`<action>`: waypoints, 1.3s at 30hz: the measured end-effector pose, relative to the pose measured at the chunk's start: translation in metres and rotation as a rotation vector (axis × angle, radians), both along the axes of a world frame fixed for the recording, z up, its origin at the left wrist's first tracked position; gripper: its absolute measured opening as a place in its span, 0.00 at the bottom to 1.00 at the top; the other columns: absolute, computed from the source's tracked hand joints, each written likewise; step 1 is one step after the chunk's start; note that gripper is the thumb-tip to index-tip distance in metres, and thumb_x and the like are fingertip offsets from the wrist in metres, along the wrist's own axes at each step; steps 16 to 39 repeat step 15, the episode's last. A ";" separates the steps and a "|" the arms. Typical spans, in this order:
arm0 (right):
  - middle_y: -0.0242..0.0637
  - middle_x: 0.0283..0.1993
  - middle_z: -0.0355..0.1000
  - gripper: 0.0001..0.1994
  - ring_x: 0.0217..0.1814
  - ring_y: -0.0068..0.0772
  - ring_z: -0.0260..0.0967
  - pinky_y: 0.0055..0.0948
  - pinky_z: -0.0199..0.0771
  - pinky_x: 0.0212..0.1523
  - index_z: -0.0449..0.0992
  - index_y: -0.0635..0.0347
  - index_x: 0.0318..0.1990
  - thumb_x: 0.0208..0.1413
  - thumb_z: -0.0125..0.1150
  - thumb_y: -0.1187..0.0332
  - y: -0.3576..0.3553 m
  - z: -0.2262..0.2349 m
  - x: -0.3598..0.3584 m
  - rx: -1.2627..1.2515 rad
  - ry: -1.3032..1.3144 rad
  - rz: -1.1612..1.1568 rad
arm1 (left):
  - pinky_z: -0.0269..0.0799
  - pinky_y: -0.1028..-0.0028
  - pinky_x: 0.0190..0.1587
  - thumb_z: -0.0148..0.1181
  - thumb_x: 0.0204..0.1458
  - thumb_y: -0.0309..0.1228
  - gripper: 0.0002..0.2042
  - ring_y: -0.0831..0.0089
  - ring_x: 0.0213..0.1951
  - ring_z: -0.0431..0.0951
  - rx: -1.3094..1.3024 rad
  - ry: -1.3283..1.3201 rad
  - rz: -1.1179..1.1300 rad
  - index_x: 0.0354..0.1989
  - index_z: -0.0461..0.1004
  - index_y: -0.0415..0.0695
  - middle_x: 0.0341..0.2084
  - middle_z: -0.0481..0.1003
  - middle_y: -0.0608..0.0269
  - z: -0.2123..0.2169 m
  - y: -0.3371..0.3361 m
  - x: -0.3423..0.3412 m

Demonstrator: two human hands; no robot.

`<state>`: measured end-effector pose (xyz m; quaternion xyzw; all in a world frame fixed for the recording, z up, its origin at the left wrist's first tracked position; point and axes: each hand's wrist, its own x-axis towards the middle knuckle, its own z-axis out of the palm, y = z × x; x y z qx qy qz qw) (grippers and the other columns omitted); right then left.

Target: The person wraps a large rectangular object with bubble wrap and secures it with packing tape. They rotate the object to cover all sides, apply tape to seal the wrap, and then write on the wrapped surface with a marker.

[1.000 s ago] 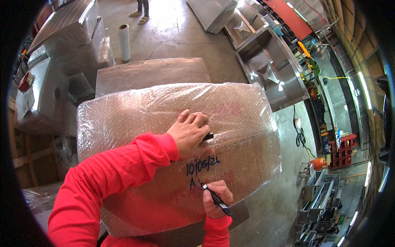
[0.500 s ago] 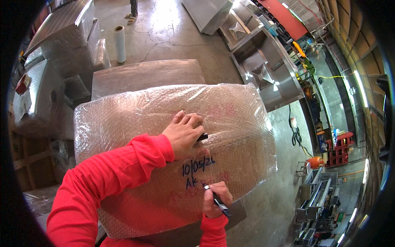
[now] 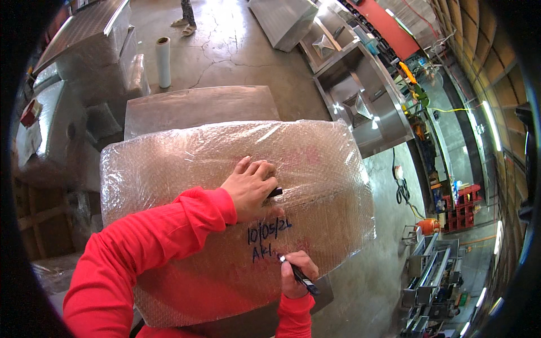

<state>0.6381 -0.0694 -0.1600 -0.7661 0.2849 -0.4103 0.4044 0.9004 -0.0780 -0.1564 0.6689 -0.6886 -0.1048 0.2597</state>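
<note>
A large package in clear bubble wrap (image 3: pixel 169 163) lies in front of me, brownish underneath the film. In my right hand (image 3: pixel 297 271) is a black marker (image 3: pixel 305 279), its tip at the end of the lower of two lines of dark handwriting (image 3: pixel 269 232). Faint red marks show through the wrap. My left hand (image 3: pixel 251 185) rests on the package above the writing, its fingers curled around a small black piece that looks like the marker's cap (image 3: pixel 275 192). Red sleeves cover both my forearms.
Beyond the package lies a flat metal-like sheet (image 3: pixel 197 107). A roll of film (image 3: pixel 163 63) stands on the concrete floor, near wrapped stacks (image 3: pixel 93 62) at left. Stainless steel units (image 3: pixel 366 96) stand at right. Another person's legs (image 3: pixel 187 14) show at the top.
The lower line of writing has grown by a few strokes, and my right hand has shifted slightly. My left hand stays in place. The other person's legs and feet show more fully.
</note>
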 end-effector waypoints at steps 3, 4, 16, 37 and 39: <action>0.42 0.27 0.75 0.04 0.27 0.39 0.73 0.34 0.75 0.29 0.75 0.63 0.33 0.50 0.63 0.74 -0.003 -0.001 0.005 -0.124 0.092 0.009 | 0.42 0.44 0.70 0.58 0.52 0.61 0.32 0.50 0.67 0.58 0.030 0.012 -0.014 0.49 0.73 0.42 0.58 0.65 0.49 0.004 0.000 0.001; 0.42 0.27 0.75 0.04 0.27 0.39 0.73 0.34 0.75 0.30 0.75 0.63 0.33 0.51 0.62 0.74 -0.003 -0.002 0.004 -0.144 0.111 0.039 | 0.42 0.44 0.71 0.58 0.52 0.61 0.32 0.50 0.67 0.58 0.027 0.008 -0.011 0.49 0.73 0.42 0.59 0.65 0.49 0.003 0.001 0.001; 0.43 0.34 0.76 0.07 0.33 0.35 0.74 0.31 0.74 0.35 0.74 0.63 0.39 0.57 0.61 0.69 -0.001 -0.001 -0.001 -0.105 0.133 -0.145 | 0.42 0.43 0.71 0.64 0.49 0.59 0.28 0.52 0.68 0.57 0.030 0.031 0.013 0.44 0.74 0.46 0.58 0.65 0.54 0.001 0.000 -0.001; 0.43 0.34 0.76 0.07 0.33 0.35 0.74 0.31 0.74 0.35 0.74 0.63 0.39 0.57 0.61 0.69 -0.001 -0.001 -0.001 -0.105 0.133 -0.145 | 0.42 0.43 0.71 0.64 0.49 0.59 0.28 0.52 0.68 0.57 0.030 0.031 0.013 0.44 0.74 0.46 0.58 0.65 0.54 0.001 0.000 -0.001; 0.43 0.34 0.76 0.07 0.33 0.35 0.74 0.31 0.74 0.35 0.74 0.63 0.39 0.57 0.61 0.69 -0.001 -0.001 -0.001 -0.105 0.133 -0.145 | 0.42 0.43 0.71 0.64 0.49 0.59 0.28 0.52 0.68 0.57 0.030 0.031 0.013 0.44 0.74 0.46 0.58 0.65 0.54 0.001 0.000 -0.001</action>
